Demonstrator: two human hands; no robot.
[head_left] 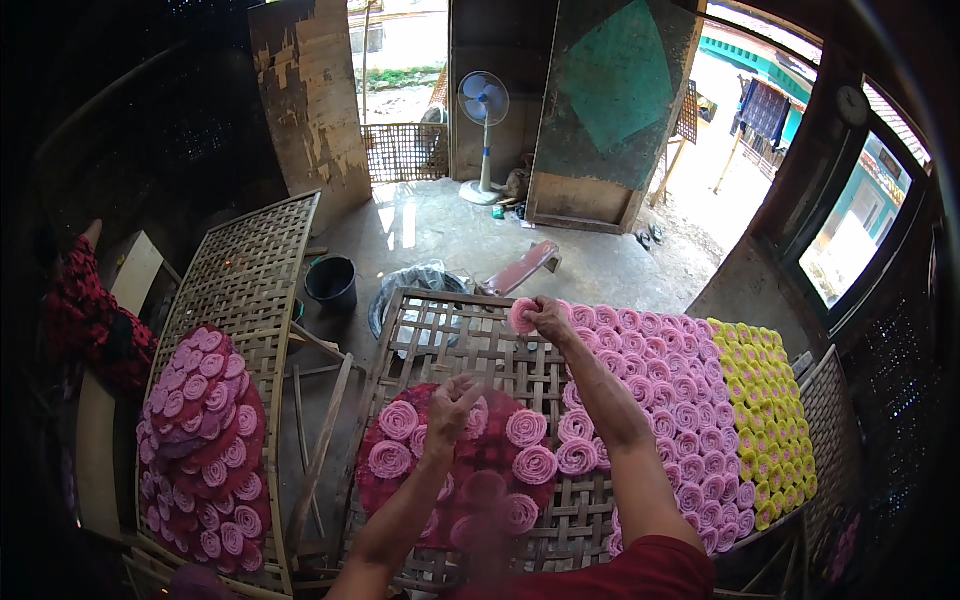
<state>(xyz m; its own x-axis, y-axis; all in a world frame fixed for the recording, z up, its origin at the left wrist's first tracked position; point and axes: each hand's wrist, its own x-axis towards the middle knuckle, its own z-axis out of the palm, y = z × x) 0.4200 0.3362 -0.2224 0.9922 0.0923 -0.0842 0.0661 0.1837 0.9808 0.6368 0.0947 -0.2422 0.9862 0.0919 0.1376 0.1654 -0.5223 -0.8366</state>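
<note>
My right hand [549,322] is closed on a pink coiled rosette [522,316] at the far edge of a woven bamboo rack [455,345]. Rows of similar pink rosettes [685,415] cover the rack's right part, beside and beneath my right forearm. Over a round dark-red sheet [495,400] on the rack's near left hovers my left hand [455,405], its fingers bent and somewhat blurred. Several pink rosettes lie on that sheet; one shows just beside the left hand. Whether the left fingers grip anything is unclear.
Yellow rosettes [765,420] fill the rack's right end. Another bamboo rack [245,245] leans at left with a red sheet of pink rosettes [205,440]. Beyond are a black bucket [331,283], a plastic-lined basin [380,315], a low bench [520,268] and a fan [485,130].
</note>
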